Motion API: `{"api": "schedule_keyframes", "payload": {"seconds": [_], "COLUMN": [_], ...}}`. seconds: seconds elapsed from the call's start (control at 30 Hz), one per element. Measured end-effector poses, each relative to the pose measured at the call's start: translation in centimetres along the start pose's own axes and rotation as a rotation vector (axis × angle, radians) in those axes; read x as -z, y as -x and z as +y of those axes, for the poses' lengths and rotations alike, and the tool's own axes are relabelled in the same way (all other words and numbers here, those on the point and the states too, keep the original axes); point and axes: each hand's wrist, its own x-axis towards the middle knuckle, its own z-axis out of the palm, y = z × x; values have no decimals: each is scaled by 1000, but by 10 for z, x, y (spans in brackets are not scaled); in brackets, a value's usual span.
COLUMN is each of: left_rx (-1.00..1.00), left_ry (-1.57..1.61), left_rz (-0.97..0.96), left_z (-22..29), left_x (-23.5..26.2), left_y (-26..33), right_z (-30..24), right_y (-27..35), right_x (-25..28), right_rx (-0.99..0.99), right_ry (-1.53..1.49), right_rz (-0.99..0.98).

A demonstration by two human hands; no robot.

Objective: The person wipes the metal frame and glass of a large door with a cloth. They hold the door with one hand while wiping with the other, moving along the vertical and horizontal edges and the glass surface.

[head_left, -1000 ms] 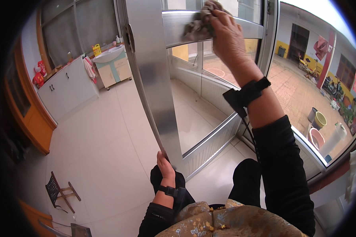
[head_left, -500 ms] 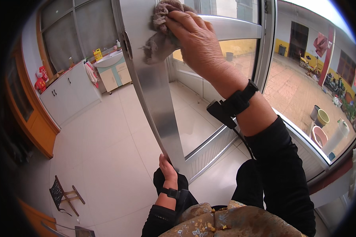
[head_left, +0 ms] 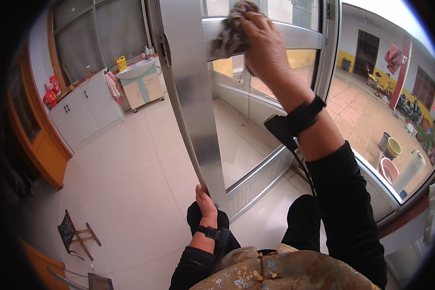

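My right hand [head_left: 267, 48] is raised high and closed on a crumpled grey-brown cloth [head_left: 232, 34]. The cloth lies against the crossbar of a silver metal-framed glass door [head_left: 191, 96], beside its upright, with its loose end slightly blurred. Low on the same upright, my left hand [head_left: 206, 202] holds the door's edge; some of its fingers are hidden. The door's glass shows pale floor and a low wall through it. Each wrist wears a black strap, the right one with a small box and a cable.
White cabinets [head_left: 89, 108] and a washbasin [head_left: 135, 70] line the far left wall. A folding stool [head_left: 77, 234] stands on the tiled floor at lower left, near an orange wooden door [head_left: 38, 145]. Outside at right, a paved yard holds basins [head_left: 390, 169] and parked bikes.
My right hand has moved the cloth rightward, off the upright and onto the crossbar. My left hand stays at the door's edge. The view has shifted slightly.
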Motion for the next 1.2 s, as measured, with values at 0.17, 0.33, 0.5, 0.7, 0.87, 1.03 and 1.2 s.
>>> {"api": "schedule_keyframes", "payload": {"seconds": [0.17, 0.33, 0.5, 0.7, 0.87, 1.03, 1.2], "left_rx": [2, -10, -32, -31, -38, -77, -46], "left_ry": [52, 9, -4, -5, -28, -13, 24], "left_rz": [-30, -28, -37, -27, -55, -65, -71], "left_z": [-2, -2, -5, -11, -6, 0, 3], "left_x": [3, 3, 6, 7, 7, 5, 4], "left_y": [-2, -2, -2, -5, -3, 0, 1], "right_z": [-43, -7, 45, 54, -13, -38, 1], "right_y": [1, 2, 4, -11, -1, 17, 29], "right_x": [3, 1, -9, -1, -2, 1, -4], "right_rx": [162, 170, 7, -93, 112, 235, 173], "right_ry": [-188, -111, 64, 65, -75, -167, -66], "right_rz": [103, 126, 33, -93, 134, 111, 80]}}
